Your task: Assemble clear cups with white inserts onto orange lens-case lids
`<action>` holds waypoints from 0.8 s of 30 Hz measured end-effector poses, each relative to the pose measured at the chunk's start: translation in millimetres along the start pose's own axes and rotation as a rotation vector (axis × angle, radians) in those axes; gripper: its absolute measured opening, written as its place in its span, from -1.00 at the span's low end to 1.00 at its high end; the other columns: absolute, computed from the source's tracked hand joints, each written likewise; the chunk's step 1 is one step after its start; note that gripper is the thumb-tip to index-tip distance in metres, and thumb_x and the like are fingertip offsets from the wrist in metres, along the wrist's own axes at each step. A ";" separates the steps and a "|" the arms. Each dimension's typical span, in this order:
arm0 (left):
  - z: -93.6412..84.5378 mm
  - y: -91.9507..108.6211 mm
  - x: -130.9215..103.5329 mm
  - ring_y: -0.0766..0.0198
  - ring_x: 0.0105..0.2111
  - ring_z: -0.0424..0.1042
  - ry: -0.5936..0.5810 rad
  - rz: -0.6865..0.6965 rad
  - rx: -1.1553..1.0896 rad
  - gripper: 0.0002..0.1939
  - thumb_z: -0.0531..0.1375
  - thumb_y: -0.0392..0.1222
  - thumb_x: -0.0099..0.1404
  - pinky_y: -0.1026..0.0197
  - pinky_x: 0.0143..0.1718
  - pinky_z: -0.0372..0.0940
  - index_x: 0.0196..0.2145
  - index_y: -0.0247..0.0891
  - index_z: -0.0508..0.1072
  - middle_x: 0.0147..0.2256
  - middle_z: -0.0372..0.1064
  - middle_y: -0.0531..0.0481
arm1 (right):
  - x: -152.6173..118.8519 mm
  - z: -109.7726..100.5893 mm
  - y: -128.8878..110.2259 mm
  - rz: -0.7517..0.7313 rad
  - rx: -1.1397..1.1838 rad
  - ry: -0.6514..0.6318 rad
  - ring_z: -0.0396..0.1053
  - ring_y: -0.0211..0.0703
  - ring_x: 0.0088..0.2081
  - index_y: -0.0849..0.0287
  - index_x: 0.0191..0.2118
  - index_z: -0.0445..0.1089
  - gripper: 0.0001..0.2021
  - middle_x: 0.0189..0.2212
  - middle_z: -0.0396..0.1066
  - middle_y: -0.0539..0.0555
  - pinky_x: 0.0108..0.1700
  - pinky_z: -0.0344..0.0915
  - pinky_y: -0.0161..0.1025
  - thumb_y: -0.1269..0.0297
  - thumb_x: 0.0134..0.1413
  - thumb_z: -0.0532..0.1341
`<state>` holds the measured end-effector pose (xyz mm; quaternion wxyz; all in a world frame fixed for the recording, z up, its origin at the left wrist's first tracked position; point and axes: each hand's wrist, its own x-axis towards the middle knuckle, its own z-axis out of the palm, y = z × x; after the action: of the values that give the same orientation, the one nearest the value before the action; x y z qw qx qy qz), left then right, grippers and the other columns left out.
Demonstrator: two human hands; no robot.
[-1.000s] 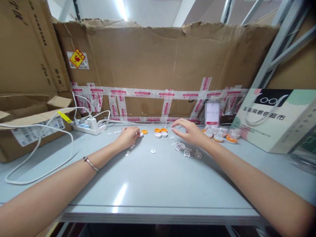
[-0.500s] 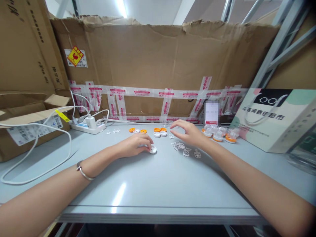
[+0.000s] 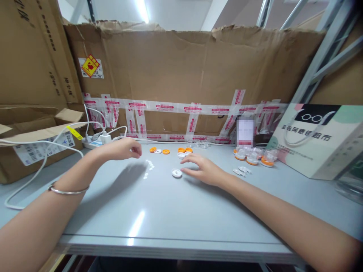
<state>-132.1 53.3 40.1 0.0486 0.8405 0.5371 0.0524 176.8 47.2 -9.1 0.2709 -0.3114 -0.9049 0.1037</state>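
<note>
My left hand (image 3: 123, 148) is raised over the table at left, near the power strip. Its fingers are curled together, and anything inside them is hidden. Beside the white round part (image 3: 176, 173), my right hand (image 3: 205, 169) has thumb and fingers apart, the thumb tip close to the rim. Small white discs (image 3: 150, 164) lie scattered between the hands. Farther back are orange rings (image 3: 166, 152) and white rings (image 3: 181, 155). Flat white cut-out pieces (image 3: 242, 171) lie to the right of my right hand.
Clear-topped pieces with orange bases (image 3: 252, 160) stand at back right, near a paper bag (image 3: 309, 151). A power strip (image 3: 92, 143), white cables and an open carton (image 3: 31, 147) are at left. A large cardboard box (image 3: 181, 68) stands behind.
My left hand has left the white round part, moving left and up. My right hand has moved left and down beside it. Small discs now show mid-table; cut-out pieces lie farther right.
</note>
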 end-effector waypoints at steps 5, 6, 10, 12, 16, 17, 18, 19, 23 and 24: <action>-7.7 -14.0 -11.4 0.24 -0.39 0.40 -0.254 -0.191 0.028 -0.85 0.15 -0.28 -0.05 0.33 -0.43 0.19 -0.46 -0.24 0.48 -0.41 0.46 0.02 | 0.0 12.4 -9.1 0.093 0.022 -0.036 0.28 -0.04 -0.09 0.14 -0.13 0.37 -0.66 -0.19 0.38 0.15 -0.04 0.20 -0.09 0.05 0.03 0.16; -6.8 -12.8 -11.8 0.23 -0.39 0.40 -0.274 -0.200 0.025 -0.84 0.14 -0.29 -0.07 0.33 -0.43 0.19 -0.46 -0.25 0.48 -0.42 0.46 0.01 | -0.1 12.6 -9.5 0.118 0.022 -0.044 0.28 -0.03 -0.10 0.14 -0.13 0.37 -0.64 -0.21 0.38 0.14 -0.06 0.20 -0.09 0.03 0.01 0.17; 1.3 -10.6 -8.4 0.22 -0.41 0.40 -0.328 -0.193 0.001 -0.80 0.14 -0.29 -0.10 0.32 -0.44 0.19 -0.45 -0.25 0.49 -0.43 0.46 0.00 | -1.0 11.0 -9.7 0.197 0.025 -0.075 0.26 -0.03 -0.15 0.15 -0.15 0.39 -0.58 -0.27 0.37 0.13 -0.14 0.22 -0.11 -0.06 -0.04 0.17; 5.7 -13.0 -5.6 0.21 -0.41 0.39 -0.321 -0.191 -0.004 -0.81 0.14 -0.29 -0.10 0.31 -0.44 0.19 -0.46 -0.25 0.49 -0.43 0.45 -0.01 | -1.3 11.4 -9.6 0.205 0.032 -0.088 0.26 -0.06 -0.18 0.14 -0.16 0.40 -0.59 -0.29 0.37 0.12 -0.18 0.22 -0.14 -0.05 -0.04 0.17; 11.7 -19.6 -1.1 0.21 -0.42 0.39 -0.303 -0.198 -0.002 -0.84 0.15 -0.28 -0.11 0.31 -0.46 0.17 -0.49 -0.25 0.47 -0.46 0.43 0.00 | -0.7 16.3 -7.4 0.185 0.055 -0.100 0.27 -0.14 -0.27 0.13 -0.20 0.41 -0.66 -0.33 0.37 0.08 -0.24 0.21 -0.20 0.01 0.00 0.15; 12.7 -20.7 -0.2 0.21 -0.43 0.38 -0.303 -0.196 0.000 -0.84 0.15 -0.27 -0.11 0.31 -0.46 0.17 -0.49 -0.25 0.47 -0.46 0.43 0.00 | -0.2 17.6 -6.5 0.183 0.063 -0.098 0.27 -0.16 -0.29 0.13 -0.21 0.42 -0.67 -0.34 0.37 0.07 -0.25 0.21 -0.22 0.01 0.01 0.14; 13.5 -21.6 0.5 0.21 -0.43 0.38 -0.305 -0.192 0.003 -0.84 0.16 -0.26 -0.11 0.30 -0.46 0.17 -0.49 -0.25 0.47 -0.46 0.43 0.00 | 0.3 18.8 -5.8 0.184 0.071 -0.096 0.27 -0.17 -0.30 0.13 -0.22 0.42 -0.68 -0.34 0.37 0.07 -0.26 0.20 -0.23 0.02 0.01 0.14; 14.2 -22.3 1.2 0.20 -0.43 0.38 -0.308 -0.186 0.007 -0.84 0.16 -0.25 -0.11 0.30 -0.46 0.17 -0.48 -0.25 0.47 -0.46 0.43 0.00 | 0.8 19.6 -5.3 0.190 0.078 -0.095 0.27 -0.18 -0.31 0.13 -0.22 0.42 -0.68 -0.35 0.36 0.06 -0.27 0.20 -0.24 0.03 0.01 0.15; 15.7 -23.4 2.9 0.19 -0.43 0.38 -0.310 -0.179 0.019 -0.83 0.16 -0.24 -0.11 0.29 -0.46 0.17 -0.48 -0.27 0.48 -0.45 0.44 -0.03 | 1.3 20.7 -5.5 0.213 0.089 -0.097 0.25 -0.21 -0.35 0.14 -0.24 0.42 -0.71 -0.35 0.35 0.05 -0.30 0.20 -0.26 0.08 -0.04 0.20; 15.8 -23.6 3.0 0.19 -0.42 0.39 -0.312 -0.183 0.018 -0.83 0.16 -0.24 -0.11 0.29 -0.46 0.17 -0.48 -0.28 0.48 -0.46 0.45 -0.03 | 1.1 20.7 -5.8 0.217 0.088 -0.096 0.25 -0.21 -0.36 0.15 -0.23 0.42 -0.71 -0.35 0.35 0.05 -0.30 0.21 -0.26 0.09 -0.05 0.21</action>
<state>-149.7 65.5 21.3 0.1282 0.7865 0.5977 -0.0882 161.6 42.9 -23.8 0.2278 -0.3900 -0.8724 0.1866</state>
